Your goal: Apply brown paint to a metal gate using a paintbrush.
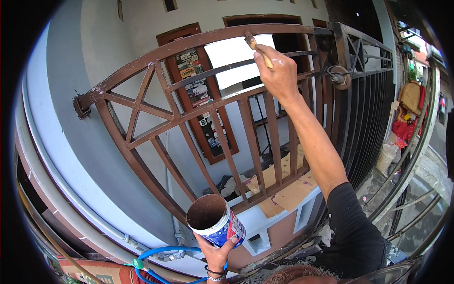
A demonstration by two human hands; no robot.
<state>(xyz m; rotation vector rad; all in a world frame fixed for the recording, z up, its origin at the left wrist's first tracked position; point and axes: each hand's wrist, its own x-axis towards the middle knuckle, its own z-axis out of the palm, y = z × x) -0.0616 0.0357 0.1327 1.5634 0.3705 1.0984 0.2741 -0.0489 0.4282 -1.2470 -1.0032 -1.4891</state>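
Observation:
My right hand (280, 74) grips a paintbrush (261, 56) by its wooden handle. The brown-coated bristles touch the top rail of a brown metal railing (209, 35), near the middle of its curve. Lower down, my left hand (214, 254) holds a plastic paint tub (232, 227) with a blue and red printed label. The tub is tilted, and its inner wall is coated brown; how much paint it holds I cannot tell. Brown covers most of the railing's bars, while a slim crossbar (227, 67) below the top rail looks darker, nearly black.
A black metal gate (372, 103) with a round brown latch plate (341, 77) adjoins the railing at right. Cardboard sheets (296, 191) lie along the low wall's ledge. A blue hose (166, 249) loops beside my left wrist. Grey pipes (53, 177) run along the left wall.

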